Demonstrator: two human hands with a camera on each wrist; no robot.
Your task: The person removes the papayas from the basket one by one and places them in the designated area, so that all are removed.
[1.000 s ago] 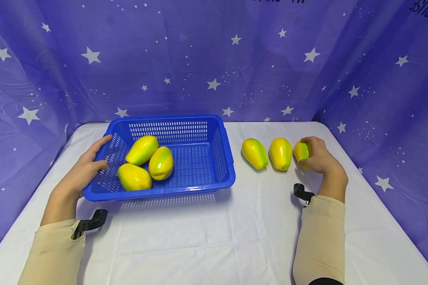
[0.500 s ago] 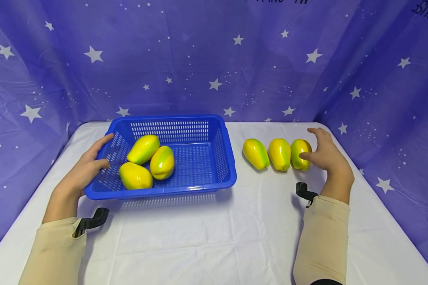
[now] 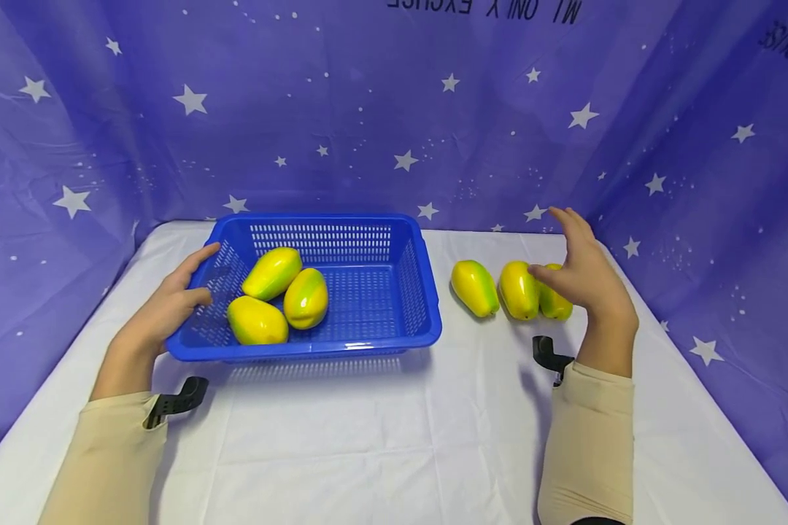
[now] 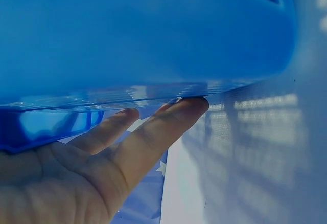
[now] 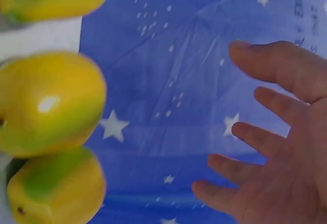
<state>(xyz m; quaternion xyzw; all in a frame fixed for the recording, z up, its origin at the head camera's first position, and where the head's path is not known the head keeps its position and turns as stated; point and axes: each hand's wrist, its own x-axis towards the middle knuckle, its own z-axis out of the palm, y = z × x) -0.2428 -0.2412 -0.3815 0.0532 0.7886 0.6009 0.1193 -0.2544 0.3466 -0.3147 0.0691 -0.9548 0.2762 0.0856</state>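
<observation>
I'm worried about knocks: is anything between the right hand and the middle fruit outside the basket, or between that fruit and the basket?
Nothing visible stands between the right hand and the middle fruit. Between that fruit and the basket lies the leftmost loose fruit, then the basket's raised side.

From my end I see two long beige sleeves, the left one (image 3: 108,463) plain, the right one (image 3: 587,445) finely creased lower down, with a dark curved edge (image 3: 600,520) at its bottom. Both stop at the wrist, leaving my left hand (image 3: 164,310) and right hand (image 3: 587,273) bare. From each cuff's inner side juts a matte black wrist mount: the left mount (image 3: 179,402) is bent, with small holes along its arm; the right mount (image 3: 547,355) has a rounded, blocky head.
</observation>
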